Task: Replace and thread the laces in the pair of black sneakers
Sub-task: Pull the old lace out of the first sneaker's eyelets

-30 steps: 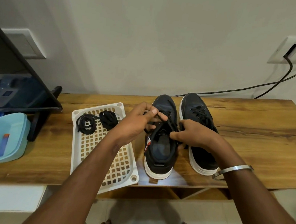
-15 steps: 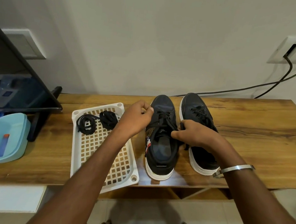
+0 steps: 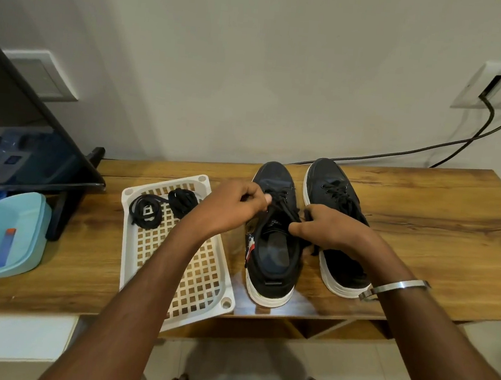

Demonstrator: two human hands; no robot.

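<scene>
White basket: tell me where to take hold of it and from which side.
Grip the white basket by its near rim, probably best at the round corner that overhangs the table edge, coming from the front. That rim is bare and raised, while the spare laces lie at the far end, so they would likely stay put.

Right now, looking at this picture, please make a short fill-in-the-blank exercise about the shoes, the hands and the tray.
1. Both hands work on the laces of the ______ sneaker of the pair.
2. The spare black laces lie coiled in the white ______.
3. A metal bangle sits on the ______ wrist.
4. The left hand pinches a ______ above the shoe's tongue.

Missing words: left; tray; right; lace
</scene>
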